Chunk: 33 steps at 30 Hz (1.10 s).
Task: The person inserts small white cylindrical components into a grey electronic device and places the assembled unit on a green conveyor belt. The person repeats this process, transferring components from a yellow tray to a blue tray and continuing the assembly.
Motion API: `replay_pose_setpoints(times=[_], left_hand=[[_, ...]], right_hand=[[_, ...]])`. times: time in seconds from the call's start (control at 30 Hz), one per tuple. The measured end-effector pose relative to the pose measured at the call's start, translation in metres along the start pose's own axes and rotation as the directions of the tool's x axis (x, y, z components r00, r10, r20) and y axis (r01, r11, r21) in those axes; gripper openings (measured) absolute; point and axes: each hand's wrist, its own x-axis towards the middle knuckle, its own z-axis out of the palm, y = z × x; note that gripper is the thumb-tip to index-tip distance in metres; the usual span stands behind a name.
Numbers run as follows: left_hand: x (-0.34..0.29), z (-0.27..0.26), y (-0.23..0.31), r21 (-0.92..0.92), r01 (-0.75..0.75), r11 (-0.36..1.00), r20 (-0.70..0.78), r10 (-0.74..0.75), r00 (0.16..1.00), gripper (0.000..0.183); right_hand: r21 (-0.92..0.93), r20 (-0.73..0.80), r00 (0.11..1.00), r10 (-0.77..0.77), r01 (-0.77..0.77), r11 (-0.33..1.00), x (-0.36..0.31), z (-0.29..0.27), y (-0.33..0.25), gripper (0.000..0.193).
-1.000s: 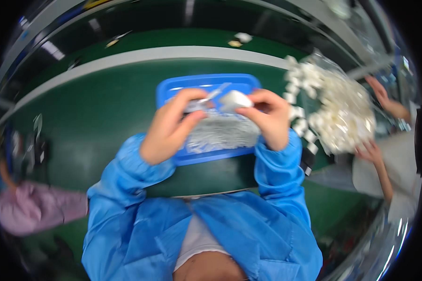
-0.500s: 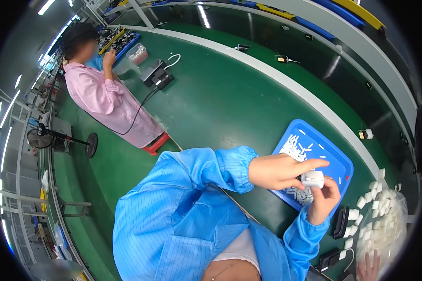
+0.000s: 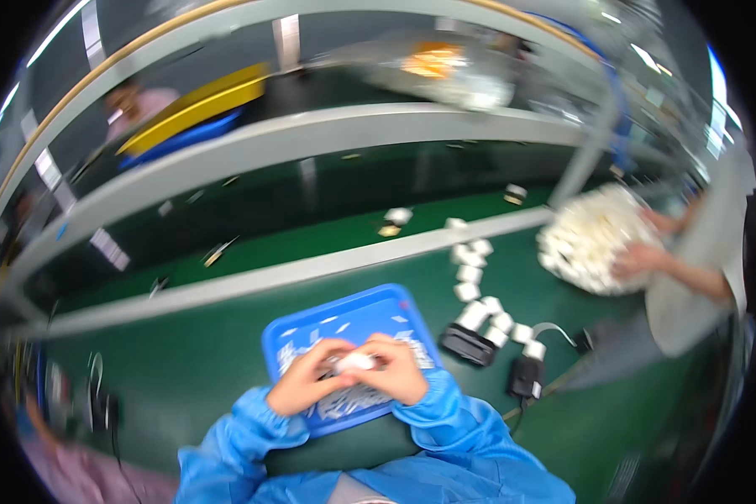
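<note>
Since the earlier frame, left hand [image 3: 304, 383] had drawn its stretched forefinger in toward the white piece [image 3: 356, 361]. I logged that piece between both hands, above the blue tray [image 3: 270, 344]. Right hand [image 3: 401, 375]: fingertips and thumb closed on it. Left: thumb and fingers bent nearly together alongside; blur, so I could not tell their grip. To the right, a co-worker's hand [image 3: 637, 259] lay against the bag of white pieces [image 3: 581, 239].
</note>
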Motion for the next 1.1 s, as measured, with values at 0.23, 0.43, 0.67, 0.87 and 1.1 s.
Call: replay_pose_setpoints(times=[0.23,0.43,0.67,0.87,1.1], left_hand=[[0.031,0.013,0.021,0.044,-0.066,0.997,0.072,0.063,0.995,0.067],[0.042,0.011,0.024,0.217,-0.187,0.958,0.128,0.162,0.978,0.061],[0.060,-0.010,0.012,0.319,-0.322,0.891,0.037,0.328,0.944,0.041],[0.055,-0.025,0.001,0.167,-0.150,0.974,0.012,0.150,0.989,0.033],[0.054,-0.047,-0.006,-0.128,-0.003,0.992,0.073,0.013,0.997,0.030]], right_hand=[[0.534,0.001,0.983,0.185,-0.157,0.831,-0.020,-0.019,-0.019,0.030],[0.320,-0.193,0.967,0.167,-0.099,0.942,-0.027,-0.015,-0.025,0.021],[0.076,-0.340,0.936,0.096,-0.075,0.994,0.006,-0.002,0.002,0.024],[0.421,-0.177,0.910,0.375,-0.274,0.864,0.020,0.012,0.005,0.028],[0.373,-0.144,0.962,0.232,-0.165,0.913,0.025,0.017,0.011,0.027]])
